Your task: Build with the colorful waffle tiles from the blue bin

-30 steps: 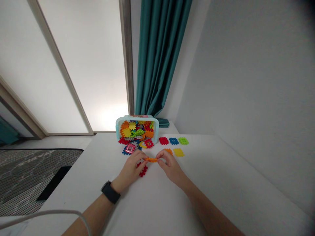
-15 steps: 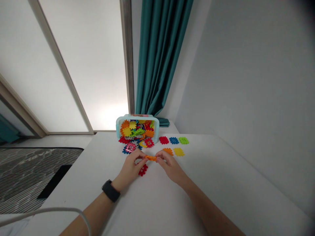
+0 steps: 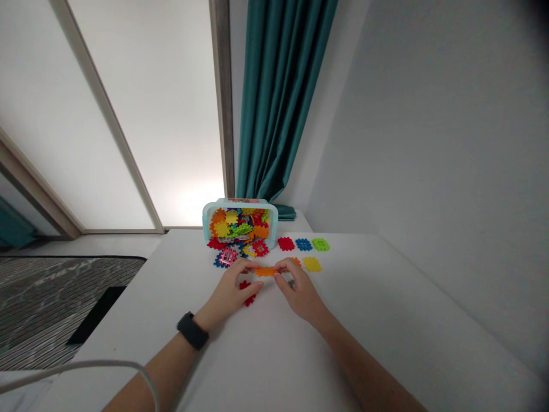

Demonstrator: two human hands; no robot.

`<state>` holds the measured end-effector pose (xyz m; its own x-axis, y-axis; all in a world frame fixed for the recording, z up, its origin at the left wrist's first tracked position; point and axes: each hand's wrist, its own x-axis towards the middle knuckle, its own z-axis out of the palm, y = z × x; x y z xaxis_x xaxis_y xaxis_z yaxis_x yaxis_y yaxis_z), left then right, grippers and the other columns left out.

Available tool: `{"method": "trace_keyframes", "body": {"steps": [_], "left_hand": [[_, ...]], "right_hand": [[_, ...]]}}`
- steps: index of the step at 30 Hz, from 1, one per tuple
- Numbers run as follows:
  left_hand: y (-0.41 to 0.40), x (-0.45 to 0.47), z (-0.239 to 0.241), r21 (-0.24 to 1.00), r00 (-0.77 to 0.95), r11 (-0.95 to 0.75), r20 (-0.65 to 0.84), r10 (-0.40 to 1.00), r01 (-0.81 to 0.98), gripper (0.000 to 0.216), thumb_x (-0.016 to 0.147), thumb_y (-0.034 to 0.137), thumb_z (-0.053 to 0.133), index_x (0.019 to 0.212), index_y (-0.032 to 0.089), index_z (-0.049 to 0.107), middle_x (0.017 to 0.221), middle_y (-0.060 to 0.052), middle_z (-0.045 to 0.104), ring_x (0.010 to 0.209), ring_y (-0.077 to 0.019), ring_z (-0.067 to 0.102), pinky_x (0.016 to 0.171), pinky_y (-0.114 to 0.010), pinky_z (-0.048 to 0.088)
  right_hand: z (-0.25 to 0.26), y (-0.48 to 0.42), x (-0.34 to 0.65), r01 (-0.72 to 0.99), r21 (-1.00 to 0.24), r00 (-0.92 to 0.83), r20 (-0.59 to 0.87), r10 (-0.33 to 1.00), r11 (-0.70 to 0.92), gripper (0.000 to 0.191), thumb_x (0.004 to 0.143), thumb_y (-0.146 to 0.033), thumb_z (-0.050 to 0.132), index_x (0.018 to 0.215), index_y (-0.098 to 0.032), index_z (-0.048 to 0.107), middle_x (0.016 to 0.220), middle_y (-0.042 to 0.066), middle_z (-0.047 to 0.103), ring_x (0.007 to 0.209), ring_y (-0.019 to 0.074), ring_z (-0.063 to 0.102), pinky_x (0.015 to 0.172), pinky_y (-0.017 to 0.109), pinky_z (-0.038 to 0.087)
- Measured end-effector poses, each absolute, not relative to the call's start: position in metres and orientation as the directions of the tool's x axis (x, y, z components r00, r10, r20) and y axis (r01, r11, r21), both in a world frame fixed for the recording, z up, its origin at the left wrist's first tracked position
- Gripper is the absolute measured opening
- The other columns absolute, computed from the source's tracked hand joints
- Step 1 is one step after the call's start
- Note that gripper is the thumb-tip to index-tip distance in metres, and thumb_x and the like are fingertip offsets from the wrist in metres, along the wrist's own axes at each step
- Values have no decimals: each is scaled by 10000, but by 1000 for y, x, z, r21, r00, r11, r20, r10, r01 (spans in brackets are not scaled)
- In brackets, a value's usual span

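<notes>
An orange notched plastic building piece [image 3: 266, 272] is between my two hands above the white table. My right hand [image 3: 299, 290] pinches its right end between thumb and fingers. The fingertips of my left hand [image 3: 235, 289] touch the left end, while the left thumb is spread away, below the piece. A red piece [image 3: 246, 293] lies under my left hand, partly covered. Something small and grey [image 3: 291, 283] shows beneath my right hand; its kind is unclear. Another orange piece [image 3: 297, 262] is half hidden behind the right fingers.
A light-blue tub [image 3: 275, 226] lies on its side at the back, with colourful pieces spilling out, a pink one [image 3: 227, 256] among them. To the right lie red [image 3: 286, 244], blue [image 3: 303, 244], green [image 3: 320, 244] and yellow [image 3: 312, 264] pieces. A cable [image 3: 98, 363] crosses the lower left.
The orange piece has tilted to show more of its face and sits slightly higher. My left thumb has moved away from it. The grey thing beneath my right hand has come into view.
</notes>
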<state>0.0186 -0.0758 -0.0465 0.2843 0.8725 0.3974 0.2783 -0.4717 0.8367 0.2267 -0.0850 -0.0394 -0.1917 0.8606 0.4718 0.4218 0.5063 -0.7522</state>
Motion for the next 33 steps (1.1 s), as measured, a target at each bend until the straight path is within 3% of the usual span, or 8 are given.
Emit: {"method": "trace_keyframes", "body": {"steps": [7, 15, 26, 33], "left_hand": [[-73, 16, -46, 811, 333, -521, 429, 840, 267, 280, 842, 251, 714, 1116, 223, 667, 1169, -90, 660, 1074, -237, 603, 960, -403, 494], [-75, 14, -50, 723, 281, -563, 488, 826, 400, 621, 832, 222, 724, 1407, 256, 490, 1309, -112, 608, 1199, -280, 568, 1059, -483, 440], [-75, 19, -54, 631, 335, -648, 555, 761, 427, 504, 877, 195, 650, 1361, 244, 516, 1323, -117, 596, 1252, -277, 530, 1112, -492, 404], [-71, 18, -59, 561, 313, -670, 604, 733, 486, 508, 860, 223, 709, 1340, 248, 544, 1279, -108, 556, 1204, -269, 543, 1063, -467, 467]], "right_hand": [[-45, -84, 229, 514, -581, -299, 568, 767, 631, 104, 920, -212, 551, 1015, -235, 587, 1019, 75, 661, 971, 242, 613, 897, 409, 494], [-51, -82, 233, 545, -466, -399, 586, 705, 696, 340, 900, -203, 611, 1230, -250, 546, 1390, 120, 566, 1293, 278, 522, 1083, 511, 435], [-48, -80, 233, 592, -328, -388, 684, 617, 736, 283, 880, -154, 615, 1145, -250, 583, 1292, 112, 646, 1182, 282, 583, 1025, 518, 475], [-48, -81, 232, 592, -313, -396, 690, 606, 743, 302, 866, -126, 590, 1145, -241, 579, 1295, 106, 641, 1192, 279, 576, 1030, 518, 476]]}}
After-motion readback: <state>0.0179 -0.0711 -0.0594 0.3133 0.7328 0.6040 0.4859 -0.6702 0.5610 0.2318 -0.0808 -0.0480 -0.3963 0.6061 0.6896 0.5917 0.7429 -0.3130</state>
